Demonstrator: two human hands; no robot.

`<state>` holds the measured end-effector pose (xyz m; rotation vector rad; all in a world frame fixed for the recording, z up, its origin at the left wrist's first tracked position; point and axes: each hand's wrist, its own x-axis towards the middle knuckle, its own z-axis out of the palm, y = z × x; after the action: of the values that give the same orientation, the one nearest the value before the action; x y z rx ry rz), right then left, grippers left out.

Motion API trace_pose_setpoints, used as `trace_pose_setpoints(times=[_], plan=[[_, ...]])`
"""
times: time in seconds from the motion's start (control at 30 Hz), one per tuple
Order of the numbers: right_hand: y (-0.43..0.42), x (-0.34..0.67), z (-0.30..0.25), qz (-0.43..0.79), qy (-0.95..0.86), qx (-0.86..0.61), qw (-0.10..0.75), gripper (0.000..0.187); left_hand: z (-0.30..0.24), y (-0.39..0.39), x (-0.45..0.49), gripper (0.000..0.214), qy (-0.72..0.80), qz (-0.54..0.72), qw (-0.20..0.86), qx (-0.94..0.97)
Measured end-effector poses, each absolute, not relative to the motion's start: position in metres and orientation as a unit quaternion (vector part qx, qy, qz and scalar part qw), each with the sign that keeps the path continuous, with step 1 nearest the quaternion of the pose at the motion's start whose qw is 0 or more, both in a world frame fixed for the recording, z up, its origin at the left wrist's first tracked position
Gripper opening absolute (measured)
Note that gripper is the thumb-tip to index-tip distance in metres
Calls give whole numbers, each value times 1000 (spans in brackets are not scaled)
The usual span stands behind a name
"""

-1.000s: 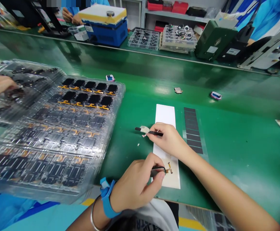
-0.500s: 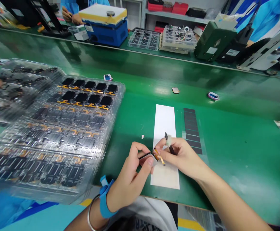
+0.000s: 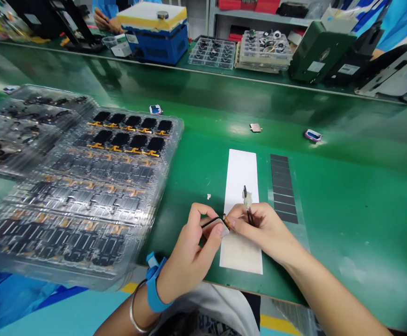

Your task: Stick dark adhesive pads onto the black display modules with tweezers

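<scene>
**"What do the hands have?"**

"The left hand [image 3: 187,247] is curled firmly around black tweezers [image 3: 212,222]. The right hand [image 3: 264,228] pinches a thin dark stick [image 3: 249,217] with a white tag [image 3: 247,200] on it, its tip pointing to 12 o'clock."

**"Where's the orange ribbon cable [image 3: 227,220]?"**

"Between the two hands, right at the tweezers' tip, above a white paper strip [image 3: 240,172]. The fingers hide most of it, so I can't tell if it touches the paper."

**"How much room is around them?"**

"Not much at 6 o'clock, where the paper's end sits close to the front edge of the green bench [image 3: 347,219]. At 9 o'clock, the rim of a clear plastic tray [image 3: 164,186] of small screens lies near the left hand. At 3 o'clock, past a sheet of dark strips [image 3: 284,186], the bench opens wide."

**"And ahead?"**

"A small tan piece [image 3: 256,127] lies at 12 o'clock, and a small pink-and-blue piece [image 3: 312,135] at 1 o'clock. Across the bench, a co-worker's hands [image 3: 107,21] are near a blue machine [image 3: 154,35]."
</scene>
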<state>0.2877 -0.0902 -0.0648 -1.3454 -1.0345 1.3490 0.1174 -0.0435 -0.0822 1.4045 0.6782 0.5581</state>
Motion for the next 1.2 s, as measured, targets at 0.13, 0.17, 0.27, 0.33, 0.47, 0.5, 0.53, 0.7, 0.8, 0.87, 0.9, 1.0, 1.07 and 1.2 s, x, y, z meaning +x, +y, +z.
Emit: trace_pose_setpoints(times=[0.13,0.17,0.27,0.33,0.47,0.5,0.53,0.7,0.8,0.87,0.9,1.0,1.07,1.2], plan=[[-92,286,-66,538,-419,-573,455,32,-83,-44,116,17,313,237,675,625],[-92,285,-66,533,-421,-575,456,33,-84,-45,115,17,314,233,679,621],[-92,281,-65,497,-437,-587,466,31,-86,-45,113,20,307,222,704,601],[-92,278,-65,453,-455,-600,477,26,-86,-45,113,21,296,221,725,582],[-93,272,-64,405,-478,-610,485,22,-84,-44,115,18,277,224,751,556],[-94,272,-64,402,-478,-613,483,22,-84,-44,115,17,276,224,753,554],[-94,271,-63,398,-479,-616,482,22,-84,-44,116,17,275,225,753,554],[-96,270,-64,380,-482,-621,488,21,-86,-43,116,13,271,225,747,563],[-95,270,-64,387,-479,-617,491,20,-88,-43,116,13,281,227,733,577],[-95,270,-64,393,-476,-615,491,21,-88,-43,117,15,287,232,728,578],[-95,269,-64,394,-475,-616,490,22,-88,-43,116,15,287,232,730,575],[-95,268,-65,399,-467,-624,483,23,-87,-43,116,14,282,227,746,560],[-96,267,-66,409,-457,-624,483,23,-86,-43,116,13,288,224,750,552],[-98,266,-70,435,-444,-605,497,23,-86,-43,115,13,298,234,746,548]])
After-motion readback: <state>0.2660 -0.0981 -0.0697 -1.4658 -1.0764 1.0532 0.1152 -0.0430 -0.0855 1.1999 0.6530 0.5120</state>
